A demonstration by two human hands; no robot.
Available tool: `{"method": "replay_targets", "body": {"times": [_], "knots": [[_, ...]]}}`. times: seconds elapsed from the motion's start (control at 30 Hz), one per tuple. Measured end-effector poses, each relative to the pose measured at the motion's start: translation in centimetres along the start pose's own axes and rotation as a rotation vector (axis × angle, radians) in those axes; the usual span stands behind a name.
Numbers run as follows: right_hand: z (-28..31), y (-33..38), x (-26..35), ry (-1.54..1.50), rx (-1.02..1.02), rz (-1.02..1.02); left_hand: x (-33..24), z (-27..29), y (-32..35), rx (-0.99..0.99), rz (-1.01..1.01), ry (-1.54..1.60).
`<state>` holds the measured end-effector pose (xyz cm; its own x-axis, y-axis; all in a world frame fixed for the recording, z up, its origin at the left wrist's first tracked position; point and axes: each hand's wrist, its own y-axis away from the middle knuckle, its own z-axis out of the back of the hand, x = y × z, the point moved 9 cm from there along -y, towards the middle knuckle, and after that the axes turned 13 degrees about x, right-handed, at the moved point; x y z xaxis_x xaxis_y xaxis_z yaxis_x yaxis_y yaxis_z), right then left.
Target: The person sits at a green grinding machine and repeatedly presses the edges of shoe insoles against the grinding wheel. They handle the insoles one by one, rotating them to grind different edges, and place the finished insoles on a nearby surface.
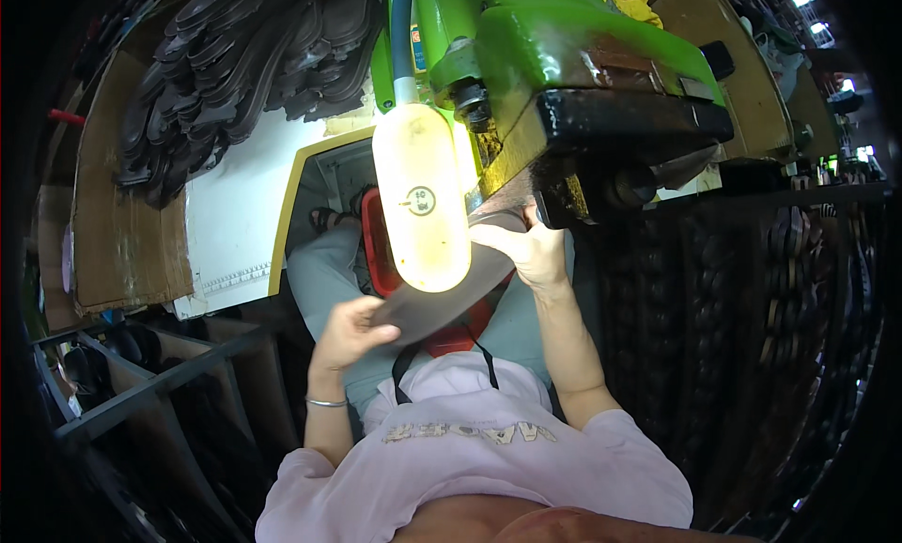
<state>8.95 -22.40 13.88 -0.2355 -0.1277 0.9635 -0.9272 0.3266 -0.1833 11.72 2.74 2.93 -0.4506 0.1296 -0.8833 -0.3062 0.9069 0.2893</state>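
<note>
A dark, thin shoe sole [427,310] lies slantwise over my lap, one end up against the working head of a green machine [583,50]. My left hand [351,336] grips its near left end, thumb on top and fingers beneath. At the far right end, my right hand [528,252] pinches the sole's edge close under the machine head. A lit, rounded lamp [422,200] hangs in front and hides the sole's upper left part. The exact contact between sole and machine is hard to make out.
Many dark soles [211,87] are piled at the back left, beside a cardboard box wall [132,214] on a white tabletop [230,224]. A red basin [378,252] stands between my legs. Divided racks [155,383] fill the left; dark rows of goods [700,299] line the right.
</note>
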Motion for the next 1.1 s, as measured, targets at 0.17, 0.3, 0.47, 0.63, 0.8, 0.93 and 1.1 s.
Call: {"method": "replay_targets", "body": {"times": [0.17, 0.3, 0.47, 0.63, 0.8, 0.93, 1.1], "knots": [[0.1, 0.6, -0.3, 0.125, -0.01, -0.029, -7.6, -7.1, -8.7, -0.111, -0.308, -0.281], [2.8, 5.7, -1.2, 0.285, -0.243, -0.035, -8.3, -6.6, -10.8, -0.396, -0.405, -0.548], [0.6, 19.2, -7.8, -0.087, 0.072, -0.585, -7.1, -7.4, -11.0, -0.466, -0.443, -0.542], [7.2, 20.9, -4.5, -0.142, -0.219, -0.439, -5.8, -6.7, -9.5, -0.46, -0.441, -0.369], [10.4, 13.6, 0.9, -0.038, -0.211, -0.266, -6.0, -5.4, -8.3, -0.427, -0.542, -0.088], [11.2, 6.8, 2.6, 0.008, -0.155, -0.178, -6.6, -4.2, -7.1, -0.296, -0.497, -0.035], [9.0, 2.7, 1.2, -0.082, -0.027, -0.158, -11.0, -3.3, -4.7, -0.344, -0.608, 0.023]]}}
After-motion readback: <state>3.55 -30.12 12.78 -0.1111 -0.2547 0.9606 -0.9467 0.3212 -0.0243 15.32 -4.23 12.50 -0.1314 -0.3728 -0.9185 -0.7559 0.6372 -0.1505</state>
